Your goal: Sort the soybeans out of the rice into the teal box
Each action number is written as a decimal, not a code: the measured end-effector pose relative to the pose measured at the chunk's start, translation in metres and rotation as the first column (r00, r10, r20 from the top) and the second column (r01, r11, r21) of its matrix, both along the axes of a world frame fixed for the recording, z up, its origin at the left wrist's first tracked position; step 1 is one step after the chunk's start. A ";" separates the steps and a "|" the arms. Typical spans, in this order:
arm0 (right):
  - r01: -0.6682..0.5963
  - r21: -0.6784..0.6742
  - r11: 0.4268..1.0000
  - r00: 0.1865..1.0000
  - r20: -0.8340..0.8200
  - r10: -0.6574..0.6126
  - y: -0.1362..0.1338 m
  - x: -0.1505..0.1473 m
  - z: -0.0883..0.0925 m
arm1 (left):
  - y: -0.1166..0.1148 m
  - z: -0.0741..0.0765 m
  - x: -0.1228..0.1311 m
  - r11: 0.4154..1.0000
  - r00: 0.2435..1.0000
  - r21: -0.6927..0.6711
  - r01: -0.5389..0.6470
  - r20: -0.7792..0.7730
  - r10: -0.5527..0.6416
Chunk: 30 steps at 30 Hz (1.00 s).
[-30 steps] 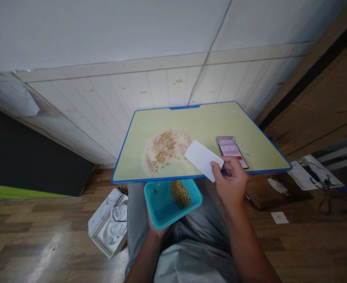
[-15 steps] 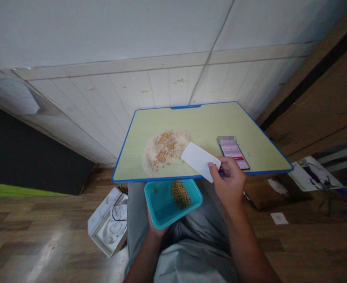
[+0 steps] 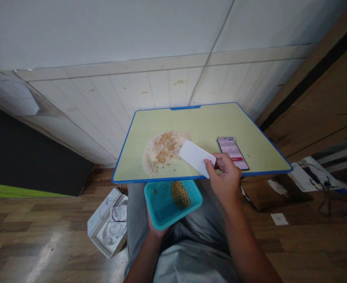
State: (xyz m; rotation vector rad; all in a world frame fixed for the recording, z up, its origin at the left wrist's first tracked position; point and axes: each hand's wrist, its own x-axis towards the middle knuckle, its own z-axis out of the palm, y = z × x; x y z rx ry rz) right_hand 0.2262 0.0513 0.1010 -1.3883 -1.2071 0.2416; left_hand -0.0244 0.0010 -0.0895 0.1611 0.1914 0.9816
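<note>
My right hand point(image 3: 224, 173) pinches a flat white card point(image 3: 195, 156) by its near right corner, over the front part of the small table point(image 3: 209, 122). The card's far left end reaches the edge of a spread pile of pale grains like rice point(image 3: 150, 151), with yellow-brown round beans point(image 3: 164, 146) on top. Below the front edge of the table, my left hand point(image 3: 157, 231) grips a turquoise plastic container point(image 3: 158, 210) from beneath, its fingers mostly hidden. Inside, a heap of the same beans point(image 3: 180, 194) lies towards the right, with a single bean near the left wall.
A phone point(image 3: 234, 154) with its screen lit lies on the table right of my hand. An opened white box point(image 3: 108, 228) stands on the floor at left. A cable point(image 3: 211, 51) runs down the wall behind. Cardboard and a power strip point(image 3: 313, 175) are at right.
My right hand and the card have shifted slightly left and away from me, closer to the pile. A loose bean now shows near the table's front edge. The container stays put.
</note>
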 end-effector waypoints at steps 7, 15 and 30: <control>-0.041 -0.002 0.999 0.999 0.000 0.041 -0.001 0.000 0.000 | 0.000 -0.023 -0.004 1.000 1.000 -0.002 -0.016 0.006 0.016; -0.093 0.014 0.996 0.996 0.017 0.093 0.001 0.000 0.005 | 0.003 -0.011 -0.005 0.997 0.999 0.074 0.014 0.036 -0.017; -0.356 -0.029 0.934 0.931 0.071 0.357 -0.006 -0.015 0.011 | 0.003 0.013 0.004 0.997 0.998 -0.065 -0.041 -0.060 0.037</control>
